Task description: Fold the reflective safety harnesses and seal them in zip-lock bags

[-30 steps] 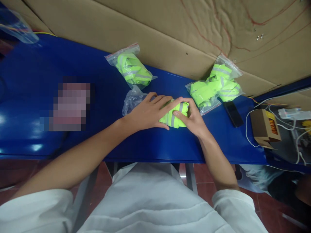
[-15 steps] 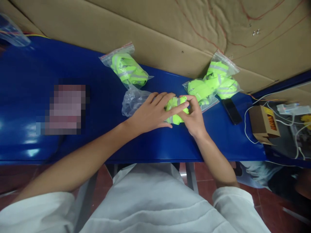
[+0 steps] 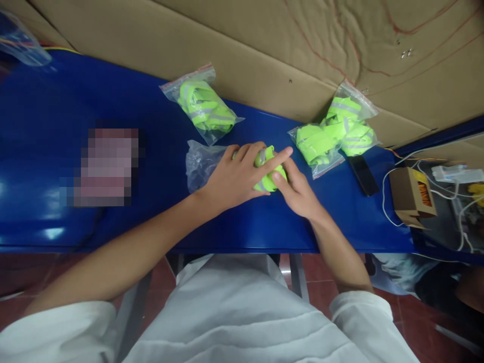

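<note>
A neon yellow-green reflective strap (image 3: 279, 180), rolled into a bundle, is between my two hands. My left hand (image 3: 242, 171) lies over its left side, fingers curved around it and the index finger stretched across the top. My right hand (image 3: 298, 190) grips the right side, with the thumb pressed on the near face. Much of the bundle is hidden under the fingers. A crumpled clear plastic bag (image 3: 202, 164) lies just left of my left hand and is partly covered by it.
A zip bag of similar straps (image 3: 207, 108) lies behind my hands. More bagged straps (image 3: 317, 143) are to the right, next to a black phone (image 3: 363, 175). A small cardboard box (image 3: 410, 194) and white cables stand farther right. Brown cardboard (image 3: 257, 65) lines the blue table's (image 3: 242, 232) back.
My right hand has shifted slightly down, its thumb now on top of the bundle's near face. The strap bundle has turned and slid a little left under my left hand. The view has shifted slightly.
</note>
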A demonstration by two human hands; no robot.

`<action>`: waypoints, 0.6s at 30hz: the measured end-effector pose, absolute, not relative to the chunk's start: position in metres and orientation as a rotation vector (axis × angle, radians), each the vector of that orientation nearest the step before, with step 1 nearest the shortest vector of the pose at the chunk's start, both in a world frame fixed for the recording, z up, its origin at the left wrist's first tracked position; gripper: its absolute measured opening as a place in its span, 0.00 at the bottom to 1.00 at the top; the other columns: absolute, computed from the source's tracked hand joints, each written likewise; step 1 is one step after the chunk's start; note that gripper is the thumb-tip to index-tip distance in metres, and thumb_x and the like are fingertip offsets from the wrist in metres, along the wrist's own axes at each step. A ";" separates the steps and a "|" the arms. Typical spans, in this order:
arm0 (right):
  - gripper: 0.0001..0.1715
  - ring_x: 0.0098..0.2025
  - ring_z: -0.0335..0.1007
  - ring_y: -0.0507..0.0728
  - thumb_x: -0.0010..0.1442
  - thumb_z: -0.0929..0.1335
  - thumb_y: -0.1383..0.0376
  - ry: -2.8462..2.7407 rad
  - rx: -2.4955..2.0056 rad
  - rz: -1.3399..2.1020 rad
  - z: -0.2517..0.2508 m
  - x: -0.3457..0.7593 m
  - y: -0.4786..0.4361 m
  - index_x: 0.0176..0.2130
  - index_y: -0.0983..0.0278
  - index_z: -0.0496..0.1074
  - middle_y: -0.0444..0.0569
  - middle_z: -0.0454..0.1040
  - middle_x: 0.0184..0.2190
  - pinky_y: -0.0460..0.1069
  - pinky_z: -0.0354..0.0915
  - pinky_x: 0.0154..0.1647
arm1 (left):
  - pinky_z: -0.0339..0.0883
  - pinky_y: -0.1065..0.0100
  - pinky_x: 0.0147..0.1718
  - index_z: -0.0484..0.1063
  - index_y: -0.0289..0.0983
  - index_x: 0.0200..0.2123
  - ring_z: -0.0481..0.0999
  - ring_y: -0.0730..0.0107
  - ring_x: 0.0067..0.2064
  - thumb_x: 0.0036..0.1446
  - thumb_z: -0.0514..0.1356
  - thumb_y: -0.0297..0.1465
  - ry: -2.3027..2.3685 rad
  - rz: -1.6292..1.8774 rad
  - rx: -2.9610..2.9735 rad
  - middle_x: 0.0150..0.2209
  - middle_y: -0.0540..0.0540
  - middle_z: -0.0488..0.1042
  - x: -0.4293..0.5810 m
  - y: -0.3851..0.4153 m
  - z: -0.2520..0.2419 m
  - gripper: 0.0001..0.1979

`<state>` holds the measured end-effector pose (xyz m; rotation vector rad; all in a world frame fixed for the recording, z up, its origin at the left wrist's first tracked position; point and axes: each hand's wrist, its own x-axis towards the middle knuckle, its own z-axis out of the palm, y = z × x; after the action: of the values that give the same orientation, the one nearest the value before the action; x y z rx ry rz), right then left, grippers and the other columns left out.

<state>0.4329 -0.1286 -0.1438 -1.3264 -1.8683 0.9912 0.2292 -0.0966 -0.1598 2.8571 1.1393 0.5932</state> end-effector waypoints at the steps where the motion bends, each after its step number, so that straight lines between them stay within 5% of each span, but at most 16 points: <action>1: 0.31 0.63 0.71 0.65 0.70 0.67 0.47 -1.897 -1.270 1.084 -0.141 0.439 -0.127 0.65 0.56 0.63 0.51 0.75 0.59 0.61 0.70 0.64 | 0.64 0.45 0.59 0.40 0.47 0.78 0.69 0.36 0.64 0.64 0.65 0.46 1.145 0.606 2.835 0.67 0.29 0.63 0.228 -0.097 -0.161 0.50; 5: 0.28 0.61 0.73 0.64 0.64 0.74 0.54 -1.881 -1.233 1.018 -0.144 0.448 -0.123 0.60 0.55 0.70 0.49 0.77 0.57 0.60 0.70 0.64 | 0.65 0.48 0.58 0.42 0.44 0.78 0.71 0.38 0.62 0.60 0.69 0.48 1.130 0.656 2.829 0.65 0.31 0.66 0.231 -0.098 -0.162 0.53; 11: 0.19 0.47 0.79 0.58 0.59 0.72 0.66 -1.646 -1.182 1.079 -0.167 0.420 -0.123 0.51 0.61 0.72 0.46 0.80 0.43 0.56 0.76 0.51 | 0.67 0.50 0.49 0.42 0.46 0.78 0.75 0.42 0.54 0.70 0.58 0.43 1.132 0.664 3.023 0.59 0.32 0.72 0.238 -0.101 -0.157 0.41; 18: 0.19 0.60 0.74 0.61 0.67 0.66 0.67 -1.941 -1.110 1.296 -0.167 0.430 -0.123 0.56 0.61 0.73 0.50 0.79 0.51 0.61 0.73 0.63 | 0.67 0.53 0.46 0.35 0.48 0.79 0.76 0.52 0.48 0.72 0.51 0.28 1.062 0.485 3.182 0.56 0.35 0.75 0.247 -0.112 -0.149 0.39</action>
<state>0.4301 -0.1229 -0.1667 -1.1101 -1.9413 1.2963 0.2468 -0.1123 -0.1492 3.1823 1.0625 0.4853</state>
